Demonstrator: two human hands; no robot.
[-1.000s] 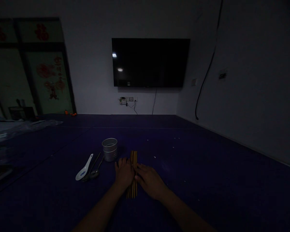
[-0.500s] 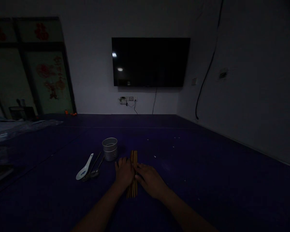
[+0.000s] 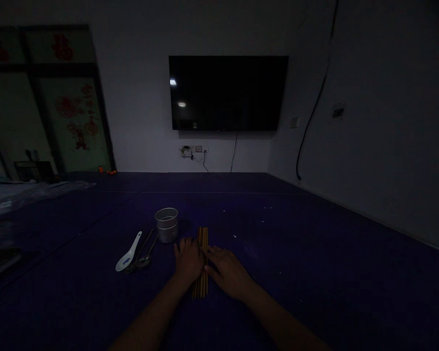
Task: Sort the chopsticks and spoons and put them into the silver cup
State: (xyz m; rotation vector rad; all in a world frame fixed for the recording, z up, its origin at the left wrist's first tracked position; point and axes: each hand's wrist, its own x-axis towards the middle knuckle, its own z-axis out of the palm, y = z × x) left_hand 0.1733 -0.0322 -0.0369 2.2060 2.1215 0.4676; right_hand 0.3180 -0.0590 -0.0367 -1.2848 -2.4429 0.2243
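Two hands met at the sticks

The sticks (image 3: 205,236) lay bundled on the purple surface (image 3: 263,248), ends toward 12 and 6 o'clock. The left hand (image 3: 189,261), its forearm reaching in from 7 o'clock, bent over their left edge, fingers close together; whether they gripped could not be told. The right hand (image 3: 229,270) came from 4 o'clock, fingertips at the sticks, thumb apart. From the left hand, the cup (image 3: 167,226) stood at 11 o'clock, the white spoon (image 3: 126,260) at 9.

Around my hands the room is very dim; white lamp reflections glare on the black television (image 3: 229,92), and dark corners swallow detail.
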